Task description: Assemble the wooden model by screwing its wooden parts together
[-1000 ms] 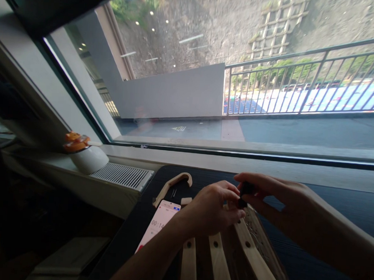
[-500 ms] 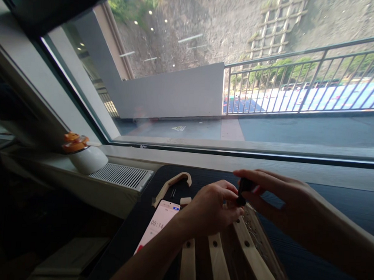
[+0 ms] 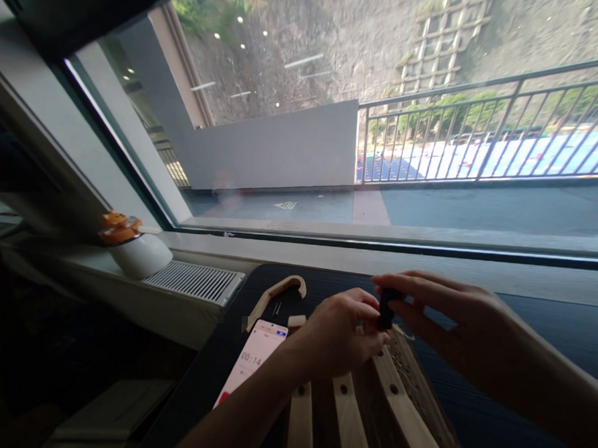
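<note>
My right hand [image 3: 418,300] pinches a small black knob-like piece [image 3: 387,307] between thumb and fingers. The piece stands roughly upright above the far end of a pale wooden slat [image 3: 409,413]. Close against its lower end, my left hand [image 3: 341,333] has its fingers curled; what they grip is hidden. Two more slats [image 3: 352,417] with dark holes lie to the left, partly under my left wrist. Along the right slat runs a brown, worn-looking board or tray [image 3: 424,377].
Left of my hands, a phone [image 3: 255,355] shows a timer. A curved wooden hook [image 3: 278,291] and a small pale block [image 3: 296,321] lie beyond it on the dark table [image 3: 535,316]. A white pot with an orange figure [image 3: 140,252] stands on the sill by the window.
The right fingertips have shifted slightly left, and the black piece has turned a little between them. The left hand stays almost still.
</note>
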Demonstrator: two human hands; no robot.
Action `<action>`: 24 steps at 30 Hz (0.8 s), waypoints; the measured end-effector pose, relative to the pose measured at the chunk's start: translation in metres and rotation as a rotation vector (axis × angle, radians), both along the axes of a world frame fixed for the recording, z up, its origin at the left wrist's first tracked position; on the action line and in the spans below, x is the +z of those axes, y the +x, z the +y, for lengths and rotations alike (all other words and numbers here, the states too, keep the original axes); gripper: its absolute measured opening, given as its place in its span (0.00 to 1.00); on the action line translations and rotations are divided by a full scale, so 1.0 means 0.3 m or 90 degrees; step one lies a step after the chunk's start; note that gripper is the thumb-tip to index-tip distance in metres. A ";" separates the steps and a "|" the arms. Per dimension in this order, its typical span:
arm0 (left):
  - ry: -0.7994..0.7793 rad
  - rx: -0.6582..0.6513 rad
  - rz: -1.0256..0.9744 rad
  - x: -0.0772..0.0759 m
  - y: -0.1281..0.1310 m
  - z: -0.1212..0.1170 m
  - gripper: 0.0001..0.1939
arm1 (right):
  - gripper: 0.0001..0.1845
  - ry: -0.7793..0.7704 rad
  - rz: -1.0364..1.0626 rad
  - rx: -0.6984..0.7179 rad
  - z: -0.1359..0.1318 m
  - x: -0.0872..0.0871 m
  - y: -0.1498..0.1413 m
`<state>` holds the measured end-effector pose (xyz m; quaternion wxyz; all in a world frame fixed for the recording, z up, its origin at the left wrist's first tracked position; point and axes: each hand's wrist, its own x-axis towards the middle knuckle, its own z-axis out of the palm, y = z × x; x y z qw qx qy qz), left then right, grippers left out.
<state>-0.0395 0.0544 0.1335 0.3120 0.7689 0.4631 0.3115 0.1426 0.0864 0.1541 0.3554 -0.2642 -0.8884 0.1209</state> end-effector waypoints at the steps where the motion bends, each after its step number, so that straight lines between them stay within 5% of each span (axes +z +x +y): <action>1: -0.001 0.000 0.003 0.001 0.001 -0.001 0.04 | 0.14 0.002 0.000 -0.010 0.000 0.000 -0.001; 17: -0.007 0.018 0.011 -0.008 0.001 0.001 0.03 | 0.12 -0.041 0.006 -0.080 -0.003 -0.003 0.003; 24: -0.004 0.019 0.012 -0.001 0.001 -0.002 0.05 | 0.13 -0.038 -0.002 -0.013 -0.001 -0.001 0.012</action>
